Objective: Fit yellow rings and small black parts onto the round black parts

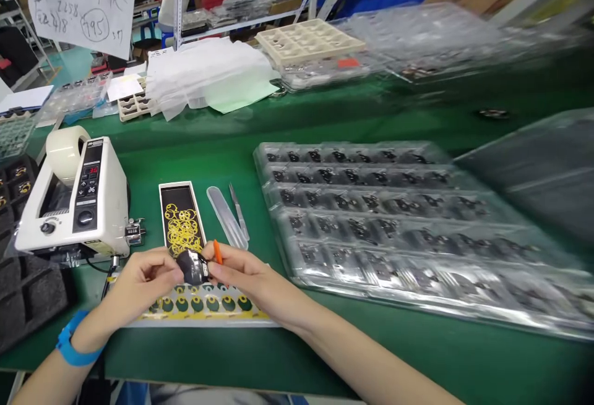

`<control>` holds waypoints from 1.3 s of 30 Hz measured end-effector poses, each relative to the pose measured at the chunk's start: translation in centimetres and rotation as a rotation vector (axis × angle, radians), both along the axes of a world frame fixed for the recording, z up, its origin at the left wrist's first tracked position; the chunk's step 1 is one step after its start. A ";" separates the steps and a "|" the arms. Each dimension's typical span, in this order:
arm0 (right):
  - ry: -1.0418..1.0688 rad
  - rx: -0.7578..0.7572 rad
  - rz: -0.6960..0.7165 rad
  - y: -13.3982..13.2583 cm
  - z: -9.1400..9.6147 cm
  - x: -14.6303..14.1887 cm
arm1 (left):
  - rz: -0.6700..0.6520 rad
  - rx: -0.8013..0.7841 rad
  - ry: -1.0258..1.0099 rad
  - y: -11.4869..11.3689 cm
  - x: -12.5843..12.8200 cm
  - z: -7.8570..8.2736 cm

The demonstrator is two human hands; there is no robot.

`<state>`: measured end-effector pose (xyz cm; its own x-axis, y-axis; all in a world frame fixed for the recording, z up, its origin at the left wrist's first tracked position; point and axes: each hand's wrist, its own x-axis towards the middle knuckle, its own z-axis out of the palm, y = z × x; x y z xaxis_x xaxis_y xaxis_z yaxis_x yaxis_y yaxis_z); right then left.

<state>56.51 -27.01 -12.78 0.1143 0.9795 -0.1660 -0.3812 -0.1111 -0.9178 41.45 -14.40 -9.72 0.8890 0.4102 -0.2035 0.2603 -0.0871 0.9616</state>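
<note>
Pinched by the grips of the left hand (153, 278) at nine o'clock and right hand (234, 269) at three (the latter also holds an orange stick (217, 252)), the dark glossy part (191, 267) seems mid-work, with green shapes (212, 303) left on the sheet (206, 316) at six, finished count unclear.

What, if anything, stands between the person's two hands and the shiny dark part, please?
Nothing visible: the left hand and right hand hold the shiny dark part at opposite sides. An orange object at the right hand sits beside it, not in between.
</note>
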 end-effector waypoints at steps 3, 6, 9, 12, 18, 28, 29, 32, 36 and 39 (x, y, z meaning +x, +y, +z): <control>0.000 0.003 0.004 0.0 -0.1 0.0 | -0.025 0.002 -0.001 0.0 -0.1 -0.2; -0.025 0.009 0.009 -0.1 -0.2 0.0 | -0.037 0.009 0.018 0.0 -0.1 -0.4; -0.053 0.011 0.020 -0.1 -0.3 0.0 | -0.046 0.028 0.031 0.0 0.0 -0.4; -0.061 -0.005 0.025 -0.2 -0.2 0.0 | -0.048 0.034 0.028 0.0 0.1 -0.3; -0.058 -0.012 0.008 -0.2 -0.2 -0.1 | -0.039 0.023 0.017 0.0 0.1 -0.2; -0.098 -0.011 0.018 -0.3 -0.2 -0.2 | -0.044 0.004 0.042 0.1 0.1 -0.7; -0.100 -0.011 0.019 -0.3 -0.2 -0.1 | -0.043 0.009 0.043 0.1 0.1 -0.7; -0.104 -0.012 0.026 -0.4 -0.2 -0.1 | -0.044 0.025 0.043 0.1 0.0 -0.8; -0.152 0.009 0.028 -0.3 -0.3 -0.3 | -0.031 0.077 0.055 -0.1 0.1 -1.1; -0.192 0.035 0.028 -0.2 -0.3 -0.5 | 0.022 0.152 0.075 -0.2 0.2 -1.4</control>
